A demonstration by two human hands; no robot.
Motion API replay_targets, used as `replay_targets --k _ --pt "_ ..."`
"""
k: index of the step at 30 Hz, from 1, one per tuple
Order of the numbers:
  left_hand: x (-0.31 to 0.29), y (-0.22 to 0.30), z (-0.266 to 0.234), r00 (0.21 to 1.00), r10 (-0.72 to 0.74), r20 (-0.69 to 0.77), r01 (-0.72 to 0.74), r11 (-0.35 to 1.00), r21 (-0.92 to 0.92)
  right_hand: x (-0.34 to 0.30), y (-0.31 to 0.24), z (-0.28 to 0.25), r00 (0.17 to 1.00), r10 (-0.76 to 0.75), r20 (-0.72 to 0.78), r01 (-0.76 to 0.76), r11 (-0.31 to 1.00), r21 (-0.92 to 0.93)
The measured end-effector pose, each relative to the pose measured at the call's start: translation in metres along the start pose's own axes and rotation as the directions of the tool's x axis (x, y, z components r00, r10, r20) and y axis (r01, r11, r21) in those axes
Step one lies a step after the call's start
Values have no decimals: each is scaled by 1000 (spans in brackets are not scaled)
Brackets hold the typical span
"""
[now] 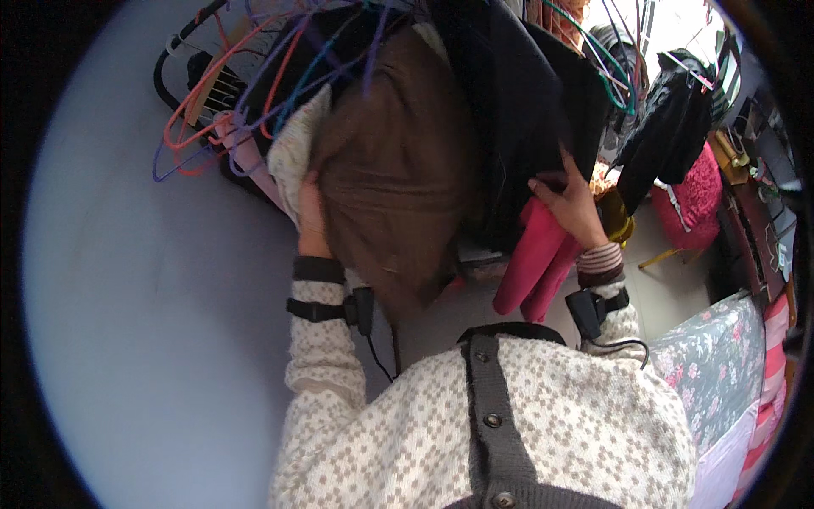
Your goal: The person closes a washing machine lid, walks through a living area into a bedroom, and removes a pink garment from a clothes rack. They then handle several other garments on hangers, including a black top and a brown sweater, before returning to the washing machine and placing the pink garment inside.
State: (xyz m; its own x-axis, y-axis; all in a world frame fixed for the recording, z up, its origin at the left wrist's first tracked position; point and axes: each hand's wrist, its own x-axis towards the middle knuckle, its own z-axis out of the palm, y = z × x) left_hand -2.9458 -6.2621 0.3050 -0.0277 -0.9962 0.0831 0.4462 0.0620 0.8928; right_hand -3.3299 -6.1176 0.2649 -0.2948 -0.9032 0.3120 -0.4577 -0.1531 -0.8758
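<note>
In front of me a brown garment (398, 153) hangs among other clothes, slightly blurred. My left hand (312, 216) is at its left edge, next to a cream fluffy garment (297, 140); the brown cloth hides most of its fingers, so its grip does not show. To the right hangs a black garment (530, 110). My right hand (572, 204) is against its lower right part, thumb and forefinger spread apart. Just below that hand hangs a bright pink garment (538, 259). No held thing shows in the right hand.
Coloured empty hangers (242, 93) crowd the rack at upper left, beside a pale wall (144, 280). More dark clothes (670, 127) hang at upper right. A pink fuzzy cushion-like thing (691, 204) and a floral-covered surface (716, 365) are on the right.
</note>
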Motion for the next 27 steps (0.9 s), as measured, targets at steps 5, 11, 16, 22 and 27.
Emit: replay_targets --k 5,11,16,22,27 --pt "-11 44 -13 914 258 312 -380 814 439 2 4 -6 992 -104 -65 98 992 -85" --pt "-36 53 -1 881 279 381 -467 637 613 0 3 -5 998 -57 -37 55 997 -58" --pt "-35 59 11 963 216 160 -269 771 577 0 -5 -1 997 -70 -22 69 996 -49" --pt "-28 56 31 995 -37 -91 61 959 276 -3 -14 7 998 -47 44 43 997 71" --pt "-38 48 37 951 -307 43 307 952 6 -3 -22 19 995 -78 64 68 989 135"
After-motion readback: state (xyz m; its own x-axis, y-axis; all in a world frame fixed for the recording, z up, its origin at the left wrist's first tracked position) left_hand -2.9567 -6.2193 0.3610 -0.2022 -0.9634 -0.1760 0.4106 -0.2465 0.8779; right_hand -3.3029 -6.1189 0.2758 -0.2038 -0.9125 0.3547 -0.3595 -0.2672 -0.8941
